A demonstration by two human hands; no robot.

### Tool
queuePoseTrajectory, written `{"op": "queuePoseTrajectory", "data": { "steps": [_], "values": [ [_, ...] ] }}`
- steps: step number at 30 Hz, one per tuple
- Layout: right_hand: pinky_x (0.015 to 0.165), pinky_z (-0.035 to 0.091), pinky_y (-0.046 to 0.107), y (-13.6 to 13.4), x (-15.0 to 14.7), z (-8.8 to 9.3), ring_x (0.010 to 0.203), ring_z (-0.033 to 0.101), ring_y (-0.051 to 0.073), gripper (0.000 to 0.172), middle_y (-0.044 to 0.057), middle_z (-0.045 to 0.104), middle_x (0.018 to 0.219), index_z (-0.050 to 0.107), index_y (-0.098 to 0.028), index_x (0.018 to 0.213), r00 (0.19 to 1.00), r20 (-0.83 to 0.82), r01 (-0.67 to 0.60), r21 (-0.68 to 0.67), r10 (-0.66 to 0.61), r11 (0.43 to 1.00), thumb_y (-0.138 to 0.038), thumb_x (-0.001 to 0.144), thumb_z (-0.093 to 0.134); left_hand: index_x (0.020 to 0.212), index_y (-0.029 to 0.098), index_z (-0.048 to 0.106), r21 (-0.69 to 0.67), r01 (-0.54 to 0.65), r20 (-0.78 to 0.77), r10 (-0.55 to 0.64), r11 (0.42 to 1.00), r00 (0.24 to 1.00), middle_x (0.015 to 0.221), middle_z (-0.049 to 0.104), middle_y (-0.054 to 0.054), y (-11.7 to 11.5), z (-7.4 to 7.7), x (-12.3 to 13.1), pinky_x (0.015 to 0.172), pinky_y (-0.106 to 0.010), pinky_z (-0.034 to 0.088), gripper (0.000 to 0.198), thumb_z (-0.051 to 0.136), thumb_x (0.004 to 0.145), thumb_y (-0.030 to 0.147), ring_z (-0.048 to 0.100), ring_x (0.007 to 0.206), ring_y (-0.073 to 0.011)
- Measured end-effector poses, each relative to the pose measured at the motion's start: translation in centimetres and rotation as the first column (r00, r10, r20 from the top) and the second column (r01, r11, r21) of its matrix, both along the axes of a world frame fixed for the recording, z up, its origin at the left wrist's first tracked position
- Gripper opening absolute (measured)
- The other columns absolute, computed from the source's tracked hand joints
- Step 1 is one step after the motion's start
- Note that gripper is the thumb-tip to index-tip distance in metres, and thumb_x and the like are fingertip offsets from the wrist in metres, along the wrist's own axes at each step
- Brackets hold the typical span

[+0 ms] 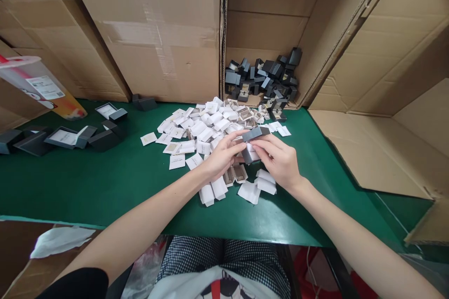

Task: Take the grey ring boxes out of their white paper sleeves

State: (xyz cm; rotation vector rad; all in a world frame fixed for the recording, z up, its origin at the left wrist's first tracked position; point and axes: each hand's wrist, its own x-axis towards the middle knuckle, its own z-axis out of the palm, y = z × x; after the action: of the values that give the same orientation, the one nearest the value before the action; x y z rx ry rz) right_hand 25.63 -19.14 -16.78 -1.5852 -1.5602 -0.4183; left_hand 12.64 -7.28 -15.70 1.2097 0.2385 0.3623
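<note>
A small dark grey jewellery box (248, 155) with its lid open is held above the middle of the table. My left hand (224, 155) grips it from the left, thumb at its edge. On the other side, my right hand (280, 159) is closed, its fingertips pinching a white card insert (251, 146) at the box's opening. Part of the insert is hidden by the fingers. Right behind and below the hands lies a heap of folded white card inserts (210, 121), some with printed text. A brown-grey insert (235, 174) lies open just under the box.
Open dark boxes (101, 138) lie in a row on the left of the green table (140, 182). More dark boxes (263, 77) are piled in a cardboard carton (266, 28) at the back. A lidded drink cup (45, 86) leans at far left. A cardboard flap (365, 149) covers the right side.
</note>
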Motion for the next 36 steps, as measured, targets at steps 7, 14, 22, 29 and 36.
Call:
{"op": "queuePoseTrajectory", "data": {
  "steps": [7,14,22,29,36],
  "values": [
    [0.062,0.053,0.028,0.0,-0.4,-0.2,0.077,0.067,0.016,0.017,0.004,0.071,0.097,0.071,-0.025,0.093,0.999,-0.053,0.008,0.02,-0.007,1.0,-0.024,0.089,0.054,0.117,0.024,0.048,0.04,0.002,0.006,-0.002,0.999,1.0,0.114,0.058,-0.007,-1.1,-0.3,0.1,0.079,-0.04,0.058,0.038,0.062,0.081,0.023,0.06,0.097,-0.0201],
    [0.054,0.052,0.03,-0.1,0.5,0.8,0.068,0.062,0.017,0.012,0.005,0.068,0.085,0.068,-0.022,0.083,0.931,-0.362,0.087,0.093,-0.047,0.992,-0.028,0.085,0.058,0.121,0.024,0.044,0.024,-0.06,-0.023,0.06,0.998,0.998,0.118,0.059,-0.008,-0.9,-0.4,0.2,0.085,-0.043,0.055,0.043,0.059,0.081,0.019,0.063,0.099,-0.0216],
    [0.064,0.053,0.032,0.4,0.7,0.0,0.067,0.064,0.017,0.018,0.004,0.071,0.078,0.069,-0.018,0.082,0.747,-0.663,-0.031,-0.1,-0.044,0.995,-0.035,0.08,0.065,0.115,0.023,0.045,0.148,-0.204,-0.001,0.206,0.968,0.979,0.119,0.057,-0.008,-0.7,-1.0,0.4,0.075,-0.034,0.056,0.036,0.054,0.081,0.019,0.062,0.094,-0.0185],
    [0.066,0.053,0.032,0.4,-0.4,-0.1,0.078,0.064,0.019,0.013,0.005,0.069,0.086,0.07,-0.021,0.081,0.83,-0.557,-0.018,-0.011,0.009,1.0,-0.03,0.083,0.061,0.1,0.023,0.042,0.198,-0.25,0.03,0.249,0.948,0.968,0.109,0.06,-0.004,-0.8,-1.4,0.5,0.07,-0.031,0.053,0.022,0.054,0.081,0.021,0.061,0.083,-0.0149],
    [0.076,0.055,0.036,0.5,-0.9,-0.3,0.085,0.064,0.02,0.013,0.005,0.066,0.09,0.073,-0.024,0.084,0.885,-0.465,0.037,0.086,0.007,0.996,-0.024,0.083,0.06,0.111,0.023,0.042,0.361,-0.296,0.079,0.288,0.884,0.954,0.122,0.054,-0.008,-1.1,-1.4,0.5,0.091,-0.037,0.047,0.03,0.048,0.083,0.018,0.054,0.111,-0.0206]
  ]
}}
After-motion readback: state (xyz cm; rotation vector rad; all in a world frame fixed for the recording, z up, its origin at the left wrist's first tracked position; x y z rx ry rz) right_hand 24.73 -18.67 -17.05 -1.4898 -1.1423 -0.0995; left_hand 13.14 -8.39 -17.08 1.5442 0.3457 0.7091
